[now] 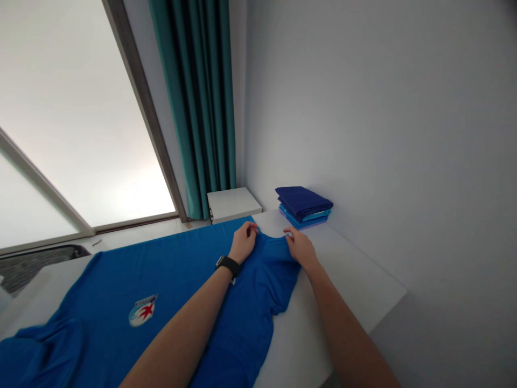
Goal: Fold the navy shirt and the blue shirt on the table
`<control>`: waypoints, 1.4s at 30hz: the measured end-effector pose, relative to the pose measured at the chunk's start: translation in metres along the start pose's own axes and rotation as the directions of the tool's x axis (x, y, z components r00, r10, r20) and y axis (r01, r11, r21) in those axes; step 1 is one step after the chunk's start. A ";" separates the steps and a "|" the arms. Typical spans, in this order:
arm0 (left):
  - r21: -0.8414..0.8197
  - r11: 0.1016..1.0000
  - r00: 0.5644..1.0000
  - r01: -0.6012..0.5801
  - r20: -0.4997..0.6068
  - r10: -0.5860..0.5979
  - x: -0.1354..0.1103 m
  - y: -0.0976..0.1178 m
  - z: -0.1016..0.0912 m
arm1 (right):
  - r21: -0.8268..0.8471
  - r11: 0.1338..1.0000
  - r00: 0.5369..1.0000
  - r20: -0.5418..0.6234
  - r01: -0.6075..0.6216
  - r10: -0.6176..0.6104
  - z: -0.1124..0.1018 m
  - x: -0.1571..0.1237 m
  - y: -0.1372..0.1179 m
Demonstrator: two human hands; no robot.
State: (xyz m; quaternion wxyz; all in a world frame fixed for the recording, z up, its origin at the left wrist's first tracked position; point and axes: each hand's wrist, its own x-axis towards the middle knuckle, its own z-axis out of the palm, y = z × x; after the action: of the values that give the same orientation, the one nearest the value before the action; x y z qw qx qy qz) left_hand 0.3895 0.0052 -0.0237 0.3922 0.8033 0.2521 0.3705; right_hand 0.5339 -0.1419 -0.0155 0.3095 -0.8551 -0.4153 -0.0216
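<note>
Head view: blue T-shirt point(262, 291) spread flat on a white table point(347, 269), collar end just short of a folded blue stack point(304, 207). Left hand point(243, 242) and right hand point(300, 248) nearly closed, fingertips pinching either side of the neckline point(271, 241).

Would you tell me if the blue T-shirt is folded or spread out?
Spread out: the blue T-shirt lies flat on the white table, its chest logo showing.

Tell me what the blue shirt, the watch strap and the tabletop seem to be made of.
The blue T-shirt looks like a thin synthetic knit: soft, drapey folds and a faint sheen, though the fibre can't be confirmed. The black watch strap seems matte rubber or silicone, smooth and even. The white tabletop looks like laminate or painted board, with a plain, smooth surface.
</note>
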 end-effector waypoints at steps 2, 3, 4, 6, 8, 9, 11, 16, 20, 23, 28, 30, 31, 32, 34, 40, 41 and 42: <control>0.017 1.000 0.996 -0.018 0.090 0.016 -0.001 0.003 0.000 | 0.073 0.997 1.000 0.012 0.008 -0.009 -0.001 0.002 0.000; 0.034 0.999 0.990 -0.037 0.139 0.032 -0.002 0.005 -0.001 | 0.138 0.990 0.999 0.024 0.020 -0.024 -0.001 0.003 -0.001; 0.052 0.997 0.983 -0.062 0.179 0.052 -0.003 0.007 -0.001 | 0.214 0.976 0.998 0.040 0.031 -0.040 -0.002 0.004 -0.001; 0.070 0.990 0.970 -0.122 0.219 0.104 -0.004 0.012 -0.003 | 0.360 0.932 0.996 0.066 0.034 -0.062 -0.002 0.005 -0.002; 0.055 0.983 0.966 -0.174 0.205 0.160 -0.004 0.016 -0.004 | 0.457 0.889 0.995 0.084 0.010 -0.054 -0.003 0.005 -0.004; 0.039 0.982 0.966 -0.187 0.190 0.177 -0.004 0.018 -0.004 | 0.488 0.873 0.995 0.092 -0.007 -0.043 -0.003 0.005 -0.005; -0.015 0.985 0.968 -0.172 0.180 0.172 -0.003 0.021 -0.003 | 0.538 0.843 0.994 0.105 -0.034 -0.027 -0.004 0.005 -0.006; -0.256 0.966 0.942 0.024 0.331 0.064 -0.001 0.019 0.005 | 0.643 0.765 0.992 0.114 -0.038 -0.046 -0.007 0.004 -0.011; -0.373 0.908 0.922 0.193 0.386 -0.037 0.000 0.012 0.008 | 0.690 0.723 0.982 0.164 -0.045 -0.096 -0.004 0.002 -0.017; -0.395 0.883 0.917 0.253 0.389 -0.088 0.000 0.011 0.006 | 0.687 0.720 0.965 0.240 -0.096 -0.101 -0.004 -0.002 -0.023; -0.326 0.926 0.936 0.188 0.346 -0.069 -0.001 0.014 0.004 | 0.696 0.699 0.941 0.322 -0.165 -0.099 -0.010 -0.006 -0.031; -0.327 0.926 0.934 0.189 0.351 -0.067 -0.002 0.015 0.005 | 0.704 0.682 0.938 0.337 -0.197 -0.077 -0.012 -0.007 -0.032; -0.329 0.925 0.932 0.191 0.358 -0.065 -0.003 0.015 0.005 | 0.708 0.674 0.938 0.341 -0.211 -0.065 -0.012 -0.006 -0.032; -0.326 0.927 0.930 0.185 0.364 -0.057 -0.003 0.015 0.005 | 0.711 0.668 0.938 0.342 -0.220 -0.054 -0.011 -0.006 -0.032; -0.314 0.936 0.929 0.162 0.367 -0.038 -0.003 0.014 0.005 | 0.712 0.666 0.943 0.331 -0.222 -0.038 -0.009 -0.005 -0.030; -0.333 0.929 0.928 0.161 0.370 -0.029 -0.003 0.010 0.007 | 0.488 0.871 0.989 0.098 0.051 -0.113 0.000 0.000 -0.015; -0.338 0.929 0.929 0.151 0.369 -0.017 -0.003 0.009 0.007 | 0.417 0.901 0.983 0.073 0.122 -0.167 0.002 0.000 -0.013; -0.344 0.928 0.931 0.142 0.366 -0.007 -0.003 0.008 0.007 | 0.352 0.918 0.974 0.065 0.183 -0.219 0.003 0.000 -0.011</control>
State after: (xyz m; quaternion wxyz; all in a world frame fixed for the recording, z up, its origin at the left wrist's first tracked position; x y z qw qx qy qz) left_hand 0.3945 -0.0047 -0.0214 0.5878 0.7600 0.1340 0.2428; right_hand 0.5256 -0.1353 -0.0122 0.4284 -0.7406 -0.5137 0.0639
